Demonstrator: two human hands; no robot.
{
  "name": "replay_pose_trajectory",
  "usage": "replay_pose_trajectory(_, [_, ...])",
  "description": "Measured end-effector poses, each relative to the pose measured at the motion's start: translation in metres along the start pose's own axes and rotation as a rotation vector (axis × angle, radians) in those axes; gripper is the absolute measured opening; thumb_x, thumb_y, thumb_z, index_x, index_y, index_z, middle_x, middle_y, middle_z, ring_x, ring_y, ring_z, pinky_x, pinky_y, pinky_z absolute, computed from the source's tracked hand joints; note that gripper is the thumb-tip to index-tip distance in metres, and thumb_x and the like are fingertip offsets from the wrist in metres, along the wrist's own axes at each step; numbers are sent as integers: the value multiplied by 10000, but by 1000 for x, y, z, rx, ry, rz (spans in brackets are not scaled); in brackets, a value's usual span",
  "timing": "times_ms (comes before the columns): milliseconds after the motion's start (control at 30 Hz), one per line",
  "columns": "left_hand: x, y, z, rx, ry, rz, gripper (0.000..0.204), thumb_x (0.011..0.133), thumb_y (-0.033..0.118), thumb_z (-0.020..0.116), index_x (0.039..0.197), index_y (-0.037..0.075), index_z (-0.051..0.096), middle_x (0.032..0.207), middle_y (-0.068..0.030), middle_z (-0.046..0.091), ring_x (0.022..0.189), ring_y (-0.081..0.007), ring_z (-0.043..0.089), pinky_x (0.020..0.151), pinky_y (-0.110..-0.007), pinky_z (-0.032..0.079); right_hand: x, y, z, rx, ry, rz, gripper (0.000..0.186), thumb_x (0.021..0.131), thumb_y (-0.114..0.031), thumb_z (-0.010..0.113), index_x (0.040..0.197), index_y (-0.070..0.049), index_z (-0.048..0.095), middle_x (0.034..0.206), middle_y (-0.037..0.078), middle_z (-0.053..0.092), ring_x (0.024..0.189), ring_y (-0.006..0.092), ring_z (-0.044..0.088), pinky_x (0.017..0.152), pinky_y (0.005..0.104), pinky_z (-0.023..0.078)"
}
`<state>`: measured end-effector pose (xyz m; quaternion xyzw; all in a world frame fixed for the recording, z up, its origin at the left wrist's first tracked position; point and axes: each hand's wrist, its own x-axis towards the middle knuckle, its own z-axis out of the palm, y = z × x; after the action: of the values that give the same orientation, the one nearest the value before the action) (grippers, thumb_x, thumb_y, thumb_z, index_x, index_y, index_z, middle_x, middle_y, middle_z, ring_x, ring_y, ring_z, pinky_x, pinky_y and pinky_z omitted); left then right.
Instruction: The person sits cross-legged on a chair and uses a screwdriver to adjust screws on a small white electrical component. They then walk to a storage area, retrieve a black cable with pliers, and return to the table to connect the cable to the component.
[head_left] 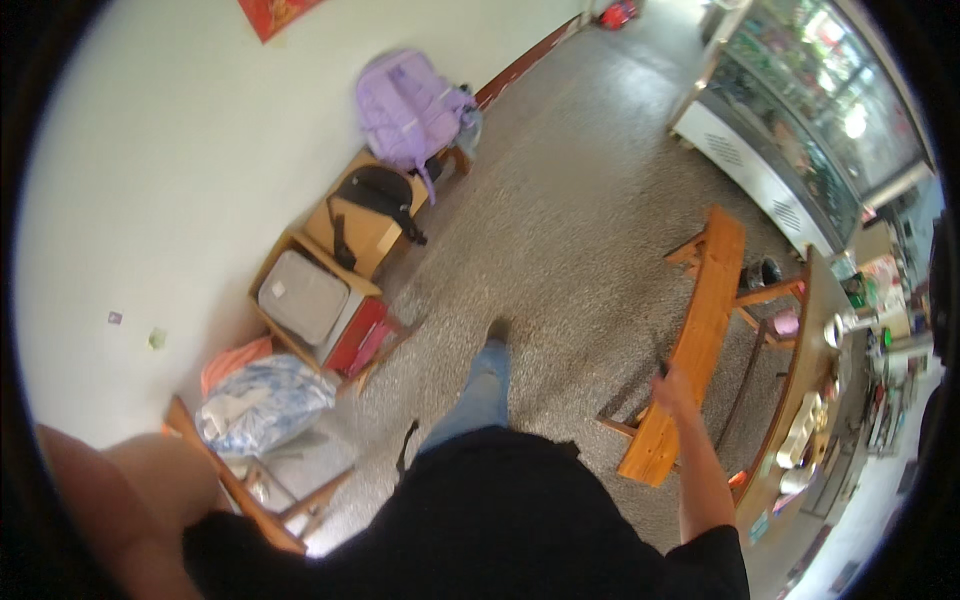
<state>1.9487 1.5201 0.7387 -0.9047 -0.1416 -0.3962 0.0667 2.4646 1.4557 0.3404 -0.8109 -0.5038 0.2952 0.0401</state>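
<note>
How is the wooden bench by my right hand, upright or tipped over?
Upright: the wooden bench has its flat seat facing up, with legs beneath.

The speckled grey floor carries an orange-brown wooden bench on the right, with a dark bucket standing just beyond it. Farther right, the brown table holds a pale tray and, nearer, a white bowl. On the left, a cardboard box bears a black bag; nearer, an open box holds a grey flat case. What supports both boxes is mostly hidden.
</note>
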Motion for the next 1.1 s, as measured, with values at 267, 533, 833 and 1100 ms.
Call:
replay_pose_trajectory(267, [60, -234, 116, -100, 387, -290, 438, 1001, 279, 576, 1285, -53, 575, 1052, -103, 636, 914, -163, 596, 806, -326, 493, 111, 42, 25, -125, -342, 478, 442, 1023, -333, 533, 1203, 56, 643, 977, 245, 719, 866, 386, 705, 750, 503, 541])
replay_pose_trajectory(533, [37, -488, 419, -317, -111, -1004, 378, 909, 96, 693, 1274, 23, 632, 1205, -165, 648, 985, -251, 642, 891, -353, 516, 166, 57, 34, 19, -577, 729, 355, 911, -220, 637, 1121, 62, 685, 1078, 290, 700, 1027, 421, 686, 838, 484, 543])
replay_pose_trajectory(833, [-216, -551, 594, -310, -1486, -1098, 364, 940, 335, 551, 1025, 53, 765, 1111, -216, 711, 1040, -409, 681, 906, -481, 535, 637, -42, -179, 220, 66, 332, 374, 890, -227, 592, 1091, 84, 644, 964, 310, 686, 951, 436, 680, 809, 494, 517])
replay_pose_trajectory(1100, [-189, -733, 648, -234, -1770, -446, 187, 841, 280, 661, 908, 146, 774, 973, -88, 751, 909, -295, 720, 700, -440, 569, 944, -183, -400, 362, 36, 182, 443, 974, -269, 593, 1271, 58, 572, 1019, 182, 690, 903, 321, 662, 799, 417, 516])
